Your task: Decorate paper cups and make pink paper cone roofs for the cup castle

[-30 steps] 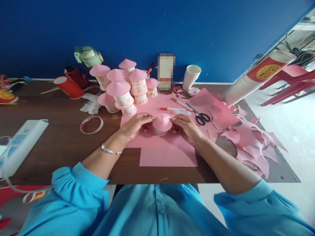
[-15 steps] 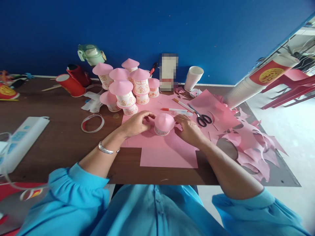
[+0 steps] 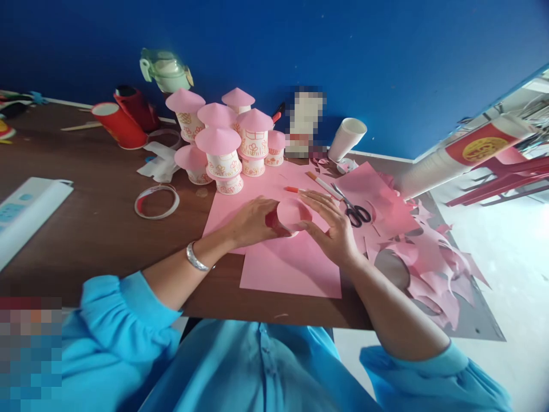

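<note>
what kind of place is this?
Probably a craft table in a classroom or activity room, set against a blue wall. Pointers: a cluster of paper cups with pink cone roofs, scissors amid pink paper scraps, and both hands on another pink-topped cup.

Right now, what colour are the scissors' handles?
Black, on the scissors beside the right hand; head view.

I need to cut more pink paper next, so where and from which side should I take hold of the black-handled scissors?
Grip the scissors by the two black finger loops, which lie at the near end, just right of the right hand. The blades point away to the far left, toward the marker, so come from the near right with the right hand. They lie flat on pink paper, so the loops probably need tipping up.
</note>
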`<state>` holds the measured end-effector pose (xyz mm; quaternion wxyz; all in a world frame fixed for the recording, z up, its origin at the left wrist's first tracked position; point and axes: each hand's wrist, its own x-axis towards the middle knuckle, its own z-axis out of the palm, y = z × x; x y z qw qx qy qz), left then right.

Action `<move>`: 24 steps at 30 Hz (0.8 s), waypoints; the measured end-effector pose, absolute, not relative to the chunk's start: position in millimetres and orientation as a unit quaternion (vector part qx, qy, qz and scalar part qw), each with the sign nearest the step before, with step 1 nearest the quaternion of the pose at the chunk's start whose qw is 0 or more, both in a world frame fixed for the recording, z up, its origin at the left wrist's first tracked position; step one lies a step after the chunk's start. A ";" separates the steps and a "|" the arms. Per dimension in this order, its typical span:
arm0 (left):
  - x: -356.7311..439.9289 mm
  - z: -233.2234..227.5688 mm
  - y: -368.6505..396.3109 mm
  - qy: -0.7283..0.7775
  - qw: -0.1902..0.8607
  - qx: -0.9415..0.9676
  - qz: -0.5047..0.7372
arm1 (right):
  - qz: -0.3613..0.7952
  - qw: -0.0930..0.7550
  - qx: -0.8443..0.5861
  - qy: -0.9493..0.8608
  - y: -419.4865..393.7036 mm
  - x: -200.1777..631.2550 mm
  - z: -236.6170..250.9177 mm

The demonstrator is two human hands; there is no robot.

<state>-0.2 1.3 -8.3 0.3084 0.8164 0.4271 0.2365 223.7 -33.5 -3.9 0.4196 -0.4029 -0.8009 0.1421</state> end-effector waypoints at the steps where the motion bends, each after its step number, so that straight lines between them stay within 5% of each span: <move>1: -0.2 -11.5 1.9 0.429 0.302 0.818 0.237 | 0.146 0.416 -0.400 -0.804 -33.8 222.8 -5.4; 24: 1.4 -20.3 1.6 0.446 0.290 0.817 0.221 | 0.191 0.391 -0.425 -0.794 -34.8 217.1 -6.6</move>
